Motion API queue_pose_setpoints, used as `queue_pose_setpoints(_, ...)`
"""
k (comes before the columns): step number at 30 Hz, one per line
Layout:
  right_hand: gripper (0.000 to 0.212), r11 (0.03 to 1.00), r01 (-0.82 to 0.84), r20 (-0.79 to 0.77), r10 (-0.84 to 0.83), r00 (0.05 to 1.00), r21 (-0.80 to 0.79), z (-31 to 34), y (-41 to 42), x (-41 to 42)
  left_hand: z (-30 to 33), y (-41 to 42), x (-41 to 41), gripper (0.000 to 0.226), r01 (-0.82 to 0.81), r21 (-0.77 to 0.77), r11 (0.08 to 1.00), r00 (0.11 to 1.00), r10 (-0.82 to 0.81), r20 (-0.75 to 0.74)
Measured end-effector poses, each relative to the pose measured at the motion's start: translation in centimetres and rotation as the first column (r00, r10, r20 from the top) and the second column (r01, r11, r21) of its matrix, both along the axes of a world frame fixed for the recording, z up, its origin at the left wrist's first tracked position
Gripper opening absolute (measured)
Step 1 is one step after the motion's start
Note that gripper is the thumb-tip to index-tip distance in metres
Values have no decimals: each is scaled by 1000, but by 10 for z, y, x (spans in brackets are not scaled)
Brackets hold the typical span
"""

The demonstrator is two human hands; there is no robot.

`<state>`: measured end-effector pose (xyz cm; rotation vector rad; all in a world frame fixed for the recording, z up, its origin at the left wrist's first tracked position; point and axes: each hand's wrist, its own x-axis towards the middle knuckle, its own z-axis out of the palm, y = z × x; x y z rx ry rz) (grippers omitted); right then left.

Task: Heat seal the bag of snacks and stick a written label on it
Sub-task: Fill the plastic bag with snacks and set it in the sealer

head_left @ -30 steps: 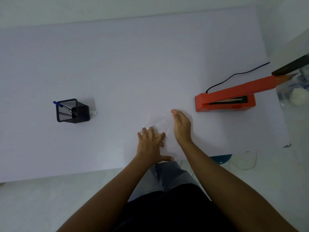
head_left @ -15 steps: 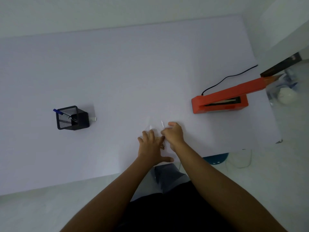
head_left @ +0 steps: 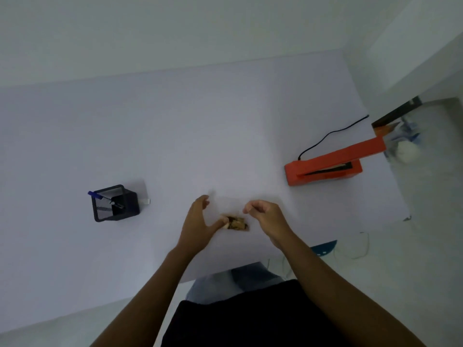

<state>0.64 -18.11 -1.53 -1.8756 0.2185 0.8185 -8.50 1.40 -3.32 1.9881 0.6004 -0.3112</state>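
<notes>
From the head camera, a clear bag [head_left: 234,209] with brown snacks [head_left: 235,222] at its near end is being held up just above the white bench [head_left: 175,146], between the two hands. The bag's left edge is being pinched by the left hand [head_left: 198,221], with the thumb by the snacks and the fingers at the far corner. The right edge is being pinched by the curled fingers of the right hand [head_left: 266,216]. The bag is see-through, so its edges are hard to make out.

The bench is being seen from above, with a pale wall behind it and a pale floor in front. One orange heat sealer [head_left: 325,166] is being kept to the right of the hands, well apart, with its arm lifted and one black cord [head_left: 325,136] running away from it. One black mesh pen holder [head_left: 114,202] is being kept to the left, with one blue-capped pen [head_left: 96,195] inside. One small white thing [head_left: 145,202] is lying just beside the holder; what it is cannot be told.
</notes>
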Motion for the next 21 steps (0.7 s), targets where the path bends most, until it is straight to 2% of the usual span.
queue_pose_setpoints(2,14,999,4,15,-4,1000,44,12,3,0,12,6,10,71,68,-114,991,996,-61,64)
queue_pose_setpoints(4,11,995,34,24,-37,999,99,24,4,1,26,8,22,38,124,-137,983,980,-99,175)
queue_pose_setpoints(5,10,990,59,26,-63,998,128,29,3,3,34,9,29,23,125,-153,980,970,-88,227)
queue_pose_setpoints(7,9,981,86,45,-95,994,175,39,-1,10,48,11,42,11,103,-215,971,961,-41,275)
queue_pose_setpoints(13,11,953,82,95,-114,989,292,65,-25,33,73,-11,69,17,43,-481,876,976,67,208)
queue_pose_setpoints(17,12,909,182,0,-196,981,376,66,-50,45,81,-47,80,22,-9,-571,821,975,135,178)
queue_pose_setpoints(21,11,864,263,-112,-238,965,430,61,-87,59,80,-92,93,19,-76,-598,798,982,165,95)
